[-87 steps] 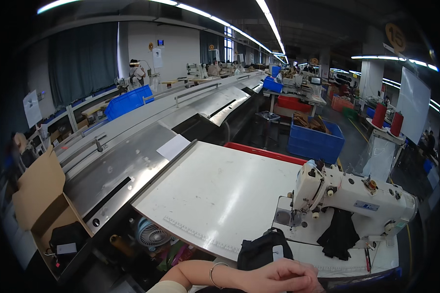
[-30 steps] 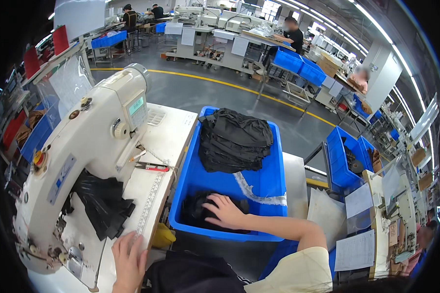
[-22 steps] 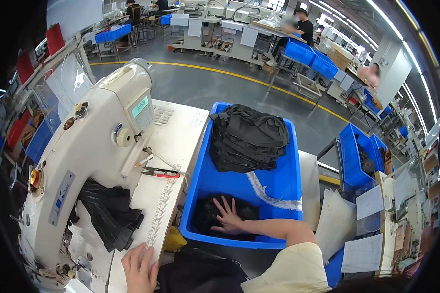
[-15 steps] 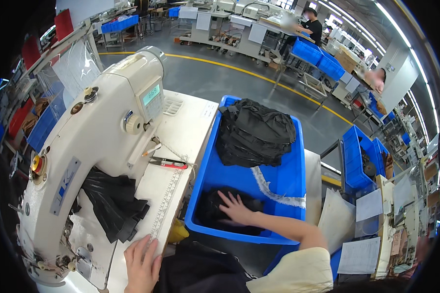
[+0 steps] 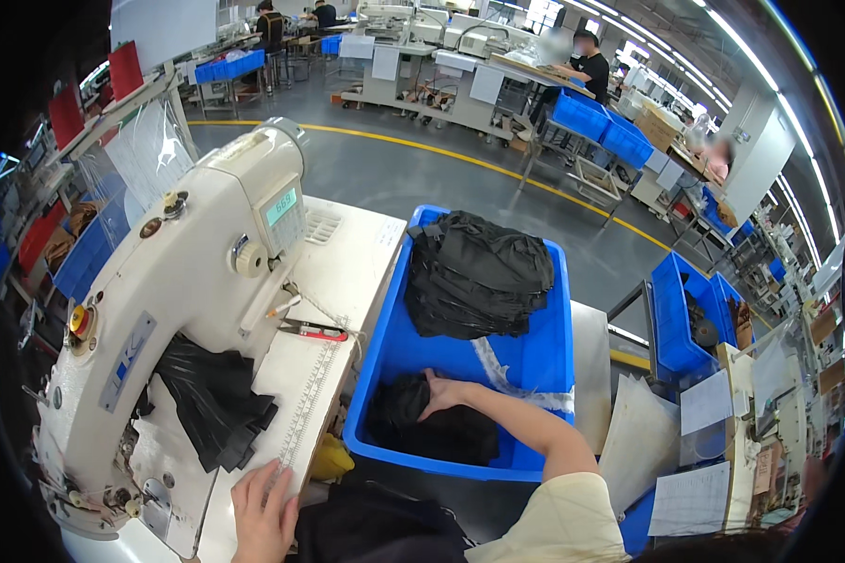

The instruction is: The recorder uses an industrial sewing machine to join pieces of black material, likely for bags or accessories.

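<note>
My left hand [image 5: 265, 511] lies on the near edge of the white sewing table [image 5: 272, 366], fingers stretched out beside a printed ruler strip. Inside the blue bin [image 5: 432, 353], my right hand [image 5: 446, 394] grips a bunched piece of black fabric [image 5: 404, 402]; some of its fingers are hidden by the cloth. More black fabric [image 5: 451, 439] lies under that hand. A taller stack of black pieces [image 5: 479, 272] fills the bin's far end. On the table, a gathered black piece [image 5: 214, 399] lies under the arm of the sewing machine [image 5: 183, 244].
Red-handled thread snips [image 5: 317, 330] lie on the table near the machine. A whitish strip [image 5: 498, 371] trails across the bin. Other blue bins [image 5: 681, 310] stand at right. Farther off are workbenches and a person in black [image 5: 590, 66]. Something yellow [image 5: 331, 460] shows below the table edge.
My right hand has gone from lying spread on the lower black pile to grasping and bunching up its fabric. My left hand stays on the table edge. The whole view has shifted slightly.
</note>
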Motion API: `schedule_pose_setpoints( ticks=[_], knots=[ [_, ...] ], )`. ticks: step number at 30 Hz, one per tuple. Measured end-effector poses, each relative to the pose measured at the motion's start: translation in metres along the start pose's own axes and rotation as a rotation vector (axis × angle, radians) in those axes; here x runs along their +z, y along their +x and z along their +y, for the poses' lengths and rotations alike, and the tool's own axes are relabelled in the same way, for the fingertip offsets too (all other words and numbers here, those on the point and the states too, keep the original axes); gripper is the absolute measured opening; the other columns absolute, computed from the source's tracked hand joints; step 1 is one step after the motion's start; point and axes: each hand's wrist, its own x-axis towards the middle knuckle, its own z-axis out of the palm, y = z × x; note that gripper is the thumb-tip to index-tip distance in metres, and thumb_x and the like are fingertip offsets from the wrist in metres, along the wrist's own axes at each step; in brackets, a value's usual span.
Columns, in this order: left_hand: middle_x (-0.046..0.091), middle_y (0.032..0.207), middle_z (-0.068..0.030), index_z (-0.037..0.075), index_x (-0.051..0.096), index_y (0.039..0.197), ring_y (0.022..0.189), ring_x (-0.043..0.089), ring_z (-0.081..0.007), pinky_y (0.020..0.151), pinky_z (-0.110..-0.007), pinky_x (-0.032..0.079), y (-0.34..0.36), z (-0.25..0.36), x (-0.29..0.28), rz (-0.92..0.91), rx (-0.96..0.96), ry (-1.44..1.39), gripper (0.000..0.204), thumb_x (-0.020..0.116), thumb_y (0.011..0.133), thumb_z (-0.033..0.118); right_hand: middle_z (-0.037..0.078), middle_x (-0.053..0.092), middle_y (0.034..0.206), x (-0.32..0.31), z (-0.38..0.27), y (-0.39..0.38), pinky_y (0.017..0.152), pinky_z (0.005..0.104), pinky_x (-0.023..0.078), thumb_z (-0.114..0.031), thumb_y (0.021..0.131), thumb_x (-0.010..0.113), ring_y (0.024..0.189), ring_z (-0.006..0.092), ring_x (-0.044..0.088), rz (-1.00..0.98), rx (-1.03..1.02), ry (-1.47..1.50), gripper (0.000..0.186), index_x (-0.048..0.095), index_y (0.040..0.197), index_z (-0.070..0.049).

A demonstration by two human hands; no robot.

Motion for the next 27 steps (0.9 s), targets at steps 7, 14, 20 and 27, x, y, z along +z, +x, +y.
schedule_pose_setpoints(
  ticks=[7,14,20,27],
  knots=[
    [0.054,0.122,-0.0185,0.003,0.058,0.119,0.112,0.05,-0.0364,0.096,-0.045,0.037,-0.005,-0.014,0.007,0.106,0.088,0.025,0.038,0.062,0.082,0.011,0.011,0.069,0.093,-0.023,-0.002,-0.01,0.077,0.0333,0.05,-0.024,0.067,0.079,0.086,0.0212,0.065,-0.418,-0.016,0.753,0.044,0.068,0.101,0.002],
    [0.055,0.122,-0.0184,0.003,0.058,0.12,0.111,0.051,-0.0365,0.094,-0.046,0.038,-0.008,-0.021,0.016,0.138,0.121,0.029,0.038,0.061,0.083,0.012,0.01,0.068,0.099,-0.033,0.021,-0.047,0.081,0.0326,0.048,-0.02,0.069,0.077,0.092,0.0212,0.062,-0.041,-0.152,0.572,0.043,0.067,0.105,0.001],
    [0.057,0.118,-0.0202,0.002,0.058,0.12,0.107,0.054,-0.0373,0.09,-0.047,0.041,-0.004,-0.023,0.016,0.185,0.176,0.033,0.038,0.06,0.083,0.013,0.01,0.064,0.112,-0.123,0.053,-0.17,0.091,0.0368,0.049,-0.013,0.079,0.072,0.102,0.0229,0.061,0.668,-0.293,1.447,0.042,0.059,0.118,-0.002],
    [0.058,0.116,-0.0221,-0.001,0.06,0.116,0.102,0.057,-0.0383,0.087,-0.047,0.044,-0.005,-0.026,0.016,0.19,0.204,0.05,0.037,0.059,0.081,0.012,0.015,0.057,0.123,-0.223,0.049,-0.113,0.098,0.0452,0.046,-0.025,0.076,0.079,0.11,0.0312,0.057,0.899,-0.684,2.295,0.062,0.05,0.124,0.001]
  ],
)
